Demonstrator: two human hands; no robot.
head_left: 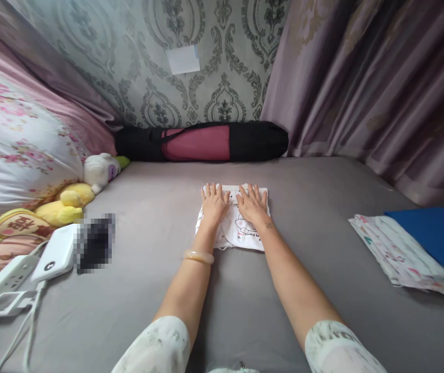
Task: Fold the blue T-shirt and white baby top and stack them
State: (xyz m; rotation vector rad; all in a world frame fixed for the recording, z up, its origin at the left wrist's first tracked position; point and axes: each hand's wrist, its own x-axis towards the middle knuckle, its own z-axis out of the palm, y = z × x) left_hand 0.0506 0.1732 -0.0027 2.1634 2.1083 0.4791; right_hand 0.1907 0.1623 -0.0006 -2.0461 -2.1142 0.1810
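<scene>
A folded white cloth garment point(245, 235) with black line drawings and small print lies flat in the middle of the grey bed sheet point(160, 207). My left hand point(214, 203) rests palm down on its left side, fingers spread. On its upper right part lies my right hand point(252, 203), also flat with the fingers apart. Both hands press on the cloth and neither grips it. Thin strings or ties show at the garment's near edge. The hands cover part of the print.
At right lie folded printed cloths point(396, 254) and a blue cloth point(435, 238). A black and pink bag point(198, 142) lies along the wall. On the left are plush toys point(100, 171), a floral pillow point(24, 134), a white power bank point(57, 254), a power strip point(6, 282) and cables.
</scene>
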